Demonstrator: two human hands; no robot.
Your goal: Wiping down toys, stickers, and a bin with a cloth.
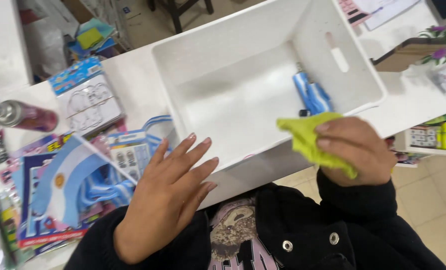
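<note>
A large white plastic bin (203, 47) rests tilted on the white counter in front of me. My left hand (170, 192) is flat and open, its fingers reaching the bin's near rim. My right hand (355, 150) grips a yellow-green cloth (308, 137) at the bin's near right edge. Inside the bin, at the right, lies a blue-and-white striped object (313, 95).
Left of the bin lie a light-blue-and-white flag (65, 180), sticker packs (88, 100) and a spray can (25, 116). A small pot of purple flowers (445, 42) and a cardboard piece (403, 55) stand at the right. Shelves with small boxes (440, 135) are below.
</note>
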